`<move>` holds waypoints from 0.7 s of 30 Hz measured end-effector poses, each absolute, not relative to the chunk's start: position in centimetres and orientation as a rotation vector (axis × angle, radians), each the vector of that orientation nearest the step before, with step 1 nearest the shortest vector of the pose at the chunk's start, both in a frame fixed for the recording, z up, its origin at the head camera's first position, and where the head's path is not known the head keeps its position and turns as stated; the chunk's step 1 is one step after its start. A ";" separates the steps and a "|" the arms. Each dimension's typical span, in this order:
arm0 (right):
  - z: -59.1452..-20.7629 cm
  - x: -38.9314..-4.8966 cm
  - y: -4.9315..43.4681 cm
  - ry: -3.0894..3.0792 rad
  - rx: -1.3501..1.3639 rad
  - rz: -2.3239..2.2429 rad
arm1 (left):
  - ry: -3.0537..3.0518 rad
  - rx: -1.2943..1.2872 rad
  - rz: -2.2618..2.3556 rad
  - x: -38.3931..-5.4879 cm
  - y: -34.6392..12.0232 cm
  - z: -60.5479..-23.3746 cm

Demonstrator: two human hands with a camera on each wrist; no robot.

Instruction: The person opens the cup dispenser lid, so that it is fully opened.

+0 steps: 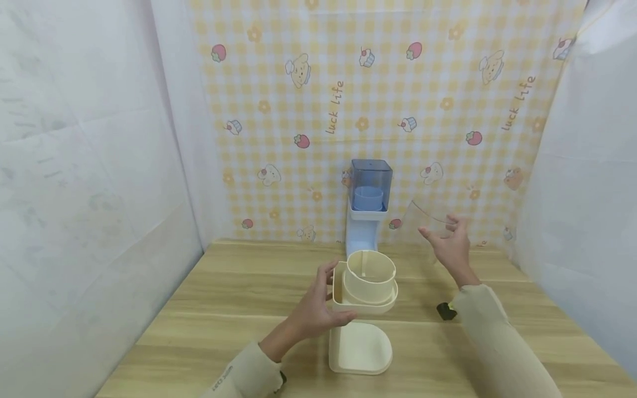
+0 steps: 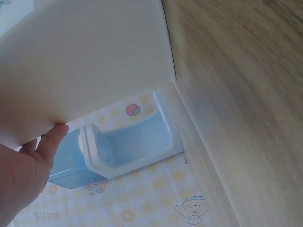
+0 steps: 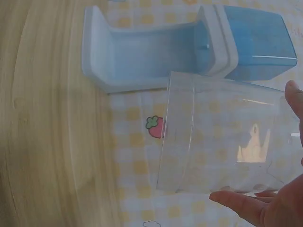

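Note:
A cream plastic dispenser stand (image 1: 360,347) is upright on the wooden table, with an open round cup (image 1: 370,287) set in its upper tray (image 1: 367,309). My left hand (image 1: 311,307) grips that tray from the left, thumb at the front and fingers behind. In the left wrist view the stand's plain side (image 2: 99,56) fills the upper left. Off to the right, my right hand (image 1: 452,246) holds a clear plastic cover (image 3: 218,137) in the air between thumb and fingers. The cover is apart from the cream stand and barely visible in the head view.
Behind the cream stand, a similar white and blue dispenser (image 1: 362,232) with a translucent blue cover (image 1: 370,185) stands near the checked backdrop (image 1: 318,110). White sheets (image 1: 89,166) hang at both sides. A small black object (image 1: 447,310) shows beside the right cuff.

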State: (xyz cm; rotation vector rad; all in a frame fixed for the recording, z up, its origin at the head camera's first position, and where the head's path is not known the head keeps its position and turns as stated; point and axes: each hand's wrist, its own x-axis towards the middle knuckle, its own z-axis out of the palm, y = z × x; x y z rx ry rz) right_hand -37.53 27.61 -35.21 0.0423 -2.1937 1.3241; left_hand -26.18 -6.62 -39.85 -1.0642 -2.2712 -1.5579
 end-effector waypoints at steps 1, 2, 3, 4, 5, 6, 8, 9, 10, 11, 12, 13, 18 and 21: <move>-35.5 -37.9 27.7 -2.196 0.027 1.323 | -2.272 -1.063 -1.556 -26.2 -6.6 -39.9; -35.7 -38.3 27.8 -2.196 0.011 1.324 | -2.275 -1.062 -1.552 -26.2 -6.6 -40.0; -35.9 -38.6 27.8 -2.197 -0.006 1.324 | -2.276 -1.066 -1.550 -26.2 -6.5 -40.0; -36.1 -39.0 27.9 -2.197 -0.022 1.324 | -2.280 -1.063 -1.550 -26.1 -6.5 -40.0; -36.3 -39.3 28.0 -2.199 -0.031 1.320 | -2.283 -1.063 -1.549 -26.1 -6.5 -40.1; -36.4 -39.6 28.2 -2.199 -0.041 1.320 | -2.287 -1.066 -1.544 -26.1 -6.4 -40.1; -36.8 -40.2 28.5 -2.196 -0.043 1.297 | -2.296 -1.077 -1.532 -26.2 -6.4 -40.0; -36.9 -40.5 28.6 -2.190 -0.040 1.291 | -2.299 -1.084 -1.528 -26.2 -6.3 -40.0; -37.1 -40.8 28.8 -2.183 -0.035 1.278 | -2.304 -1.085 -1.528 -26.2 -6.3 -39.9; -37.2 -41.1 28.9 -2.177 -0.025 1.264 | -2.306 -1.088 -1.530 -26.3 -6.2 -39.9; -37.3 -41.4 28.9 -2.171 -0.015 1.257 | -2.306 -1.093 -1.534 -26.3 -6.2 -39.8; -37.4 -41.8 29.0 -2.164 -0.007 1.247 | -2.306 -1.092 -1.542 -26.3 -6.2 -39.7; -38.0 -42.9 28.7 -2.148 -0.002 1.279 | -2.300 -1.059 -1.585 -26.2 -6.4 -39.6; -38.5 -43.3 28.8 -2.182 -0.025 1.282 | -2.312 -1.040 -1.598 -26.1 -6.4 -39.8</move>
